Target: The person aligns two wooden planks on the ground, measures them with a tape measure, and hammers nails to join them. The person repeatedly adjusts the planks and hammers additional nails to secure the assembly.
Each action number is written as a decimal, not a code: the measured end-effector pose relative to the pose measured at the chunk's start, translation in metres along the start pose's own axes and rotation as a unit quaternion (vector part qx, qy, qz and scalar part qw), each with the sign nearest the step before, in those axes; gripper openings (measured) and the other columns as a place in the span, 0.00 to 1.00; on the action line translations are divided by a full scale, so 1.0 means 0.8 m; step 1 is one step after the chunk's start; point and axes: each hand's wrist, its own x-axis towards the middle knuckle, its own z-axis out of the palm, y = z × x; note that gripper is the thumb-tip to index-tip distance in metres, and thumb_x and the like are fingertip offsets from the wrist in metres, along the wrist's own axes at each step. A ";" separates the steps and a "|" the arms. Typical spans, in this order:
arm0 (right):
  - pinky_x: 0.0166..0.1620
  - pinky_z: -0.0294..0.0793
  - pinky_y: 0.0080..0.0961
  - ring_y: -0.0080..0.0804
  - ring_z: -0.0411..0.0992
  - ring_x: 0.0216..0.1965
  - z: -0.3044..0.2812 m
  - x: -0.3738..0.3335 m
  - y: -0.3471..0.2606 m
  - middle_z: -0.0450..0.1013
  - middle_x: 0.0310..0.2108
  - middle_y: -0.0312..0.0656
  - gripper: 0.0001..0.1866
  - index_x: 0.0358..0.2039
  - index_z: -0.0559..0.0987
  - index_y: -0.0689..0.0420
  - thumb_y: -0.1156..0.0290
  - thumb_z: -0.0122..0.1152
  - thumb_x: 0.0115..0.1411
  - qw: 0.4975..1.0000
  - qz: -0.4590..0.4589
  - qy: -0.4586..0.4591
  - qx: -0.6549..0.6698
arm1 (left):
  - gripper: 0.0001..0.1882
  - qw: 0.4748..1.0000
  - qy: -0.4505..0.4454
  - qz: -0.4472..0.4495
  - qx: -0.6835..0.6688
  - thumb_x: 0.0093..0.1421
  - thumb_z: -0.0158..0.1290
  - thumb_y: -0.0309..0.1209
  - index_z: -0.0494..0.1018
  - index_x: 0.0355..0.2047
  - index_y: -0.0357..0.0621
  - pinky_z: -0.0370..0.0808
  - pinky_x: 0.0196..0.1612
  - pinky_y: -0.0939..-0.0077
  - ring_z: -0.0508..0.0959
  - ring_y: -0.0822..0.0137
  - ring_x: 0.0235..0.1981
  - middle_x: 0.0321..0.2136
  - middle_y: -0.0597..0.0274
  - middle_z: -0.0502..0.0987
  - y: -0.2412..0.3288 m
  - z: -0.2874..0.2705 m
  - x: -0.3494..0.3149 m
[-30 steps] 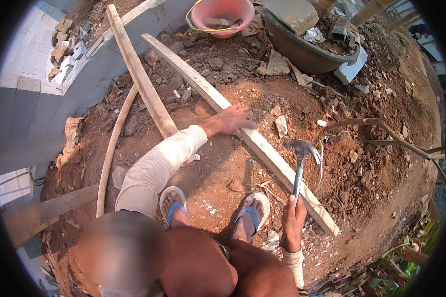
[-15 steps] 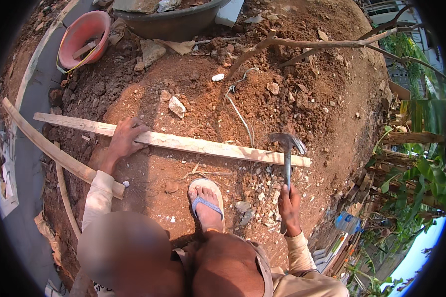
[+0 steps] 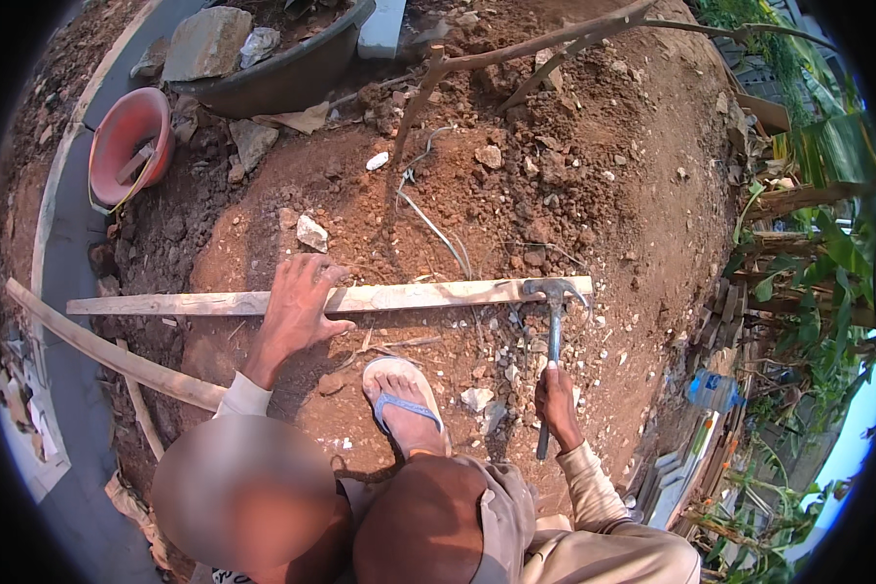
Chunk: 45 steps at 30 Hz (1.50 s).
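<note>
A long pale wooden batten (image 3: 414, 297) lies across the dirt in front of me. My left hand (image 3: 297, 307) is laid over it left of the middle, fingers spread and thumb apart on the near side. In my right hand (image 3: 558, 401) is a claw hammer (image 3: 555, 331) with a dark handle, fingers wrapped round the grip. Its metal head is over the batten's right end; whether it touches the wood I cannot tell. My sandalled foot (image 3: 404, 399) stands just on the near side of the batten.
A curved wooden strip (image 3: 127, 355) lies at the left, by a grey block wall (image 3: 63, 243). Beyond are a red bucket (image 3: 129, 146) and a dark basin (image 3: 282, 83) with a stone on it. A branch (image 3: 535, 41) crosses the far side; a plastic bottle (image 3: 712, 391) lies right.
My left hand has moved right along the batten and its fingers have spread. The batten's right end has swung away from me. The hammer stays in my right hand over that end.
</note>
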 end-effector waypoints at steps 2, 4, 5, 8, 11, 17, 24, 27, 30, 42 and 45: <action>0.13 0.48 0.20 0.15 0.50 0.12 -0.001 -0.001 0.000 0.55 0.15 0.22 0.23 0.31 0.63 0.45 0.44 0.42 0.80 0.999 0.002 -0.024 0.029 | 0.45 0.998 -0.035 0.047 -0.026 0.48 0.74 0.53 0.72 0.63 0.50 0.65 0.67 0.46 0.69 0.44 0.65 0.60 0.50 0.72 0.055 0.051 0.042; 0.14 0.48 0.20 0.15 0.50 0.12 0.001 -0.003 -0.006 0.55 0.15 0.23 0.24 0.31 0.63 0.45 0.44 0.42 0.80 1.000 -0.018 -0.019 0.001 | 0.43 0.997 -0.055 0.053 -0.005 0.51 0.73 0.51 0.71 0.63 0.46 0.70 0.61 0.50 0.71 0.49 0.62 0.59 0.52 0.73 0.085 0.093 0.068; 0.14 0.49 0.20 0.15 0.51 0.12 0.002 -0.005 -0.011 0.55 0.16 0.23 0.24 0.31 0.63 0.45 0.44 0.42 0.80 1.000 -0.003 -0.018 -0.001 | 0.42 0.995 -0.090 0.043 -0.001 0.53 0.72 0.49 0.71 0.63 0.46 0.72 0.58 0.53 0.72 0.50 0.61 0.58 0.52 0.73 0.092 0.107 0.072; 0.15 0.52 0.20 0.14 0.54 0.14 -0.001 -0.020 -0.042 0.57 0.17 0.22 0.23 0.30 0.66 0.46 0.46 0.45 0.80 0.999 0.036 -0.027 0.014 | 0.38 0.989 -0.137 0.008 0.063 0.55 0.71 0.44 0.71 0.63 0.43 0.72 0.60 0.56 0.72 0.50 0.62 0.58 0.49 0.74 0.094 0.128 0.068; 0.16 0.50 0.18 0.13 0.53 0.14 -0.023 -0.044 -0.103 0.59 0.18 0.22 0.23 0.31 0.67 0.46 0.45 0.47 0.80 0.994 0.076 -0.038 0.065 | 0.35 0.992 -0.104 0.033 0.059 0.56 0.70 0.40 0.72 0.61 0.42 0.73 0.57 0.57 0.73 0.50 0.60 0.57 0.51 0.75 0.091 0.129 0.067; 0.13 0.53 0.15 0.14 0.51 0.12 -0.093 -0.084 -0.236 0.56 0.17 0.28 0.25 0.38 0.64 0.49 0.40 0.40 0.80 0.889 -0.339 0.125 0.282 | 0.29 0.989 -0.102 0.049 0.097 0.59 0.66 0.39 0.73 0.58 0.43 0.73 0.51 0.57 0.74 0.54 0.54 0.52 0.54 0.75 0.095 0.130 0.078; 0.14 0.51 0.19 0.17 0.53 0.12 0.056 -0.022 -0.077 0.59 0.17 0.28 0.26 0.32 0.64 0.47 0.39 0.42 0.79 0.989 0.003 0.033 0.145 | 0.29 0.990 -0.119 0.041 0.057 0.56 0.67 0.35 0.72 0.57 0.42 0.73 0.51 0.57 0.75 0.53 0.53 0.51 0.52 0.75 0.093 0.128 0.072; 0.14 0.51 0.20 0.17 0.52 0.12 0.014 -0.022 -0.068 0.60 0.16 0.26 0.25 0.31 0.65 0.46 0.40 0.44 0.79 0.989 0.110 -0.002 0.100 | 0.30 0.991 -0.106 0.044 0.067 0.56 0.68 0.36 0.72 0.56 0.41 0.72 0.52 0.58 0.75 0.53 0.52 0.50 0.53 0.75 0.093 0.124 0.075; 0.14 0.48 0.17 0.13 0.50 0.12 -0.060 -0.057 -0.142 0.57 0.16 0.25 0.25 0.33 0.66 0.47 0.40 0.45 0.79 0.980 -0.125 0.114 0.102 | 0.29 0.987 -0.143 0.040 0.065 0.58 0.67 0.37 0.72 0.57 0.41 0.72 0.52 0.58 0.75 0.53 0.53 0.51 0.52 0.75 0.095 0.123 0.074; 0.16 0.50 0.18 0.13 0.53 0.15 0.026 -0.026 -0.050 0.56 0.18 0.22 0.22 0.31 0.66 0.48 0.48 0.52 0.79 0.998 -0.026 0.031 0.056 | 0.27 0.990 -0.089 0.058 0.089 0.58 0.65 0.36 0.72 0.56 0.41 0.73 0.50 0.59 0.75 0.54 0.51 0.50 0.53 0.74 0.090 0.128 0.072; 0.15 0.50 0.16 0.12 0.52 0.14 -0.062 -0.074 -0.142 0.57 0.18 0.25 0.22 0.34 0.67 0.50 0.46 0.47 0.80 0.968 -0.168 0.132 0.129 | 0.25 0.991 -0.106 0.046 0.071 0.59 0.63 0.34 0.72 0.55 0.41 0.73 0.50 0.60 0.75 0.54 0.50 0.49 0.53 0.74 0.093 0.132 0.066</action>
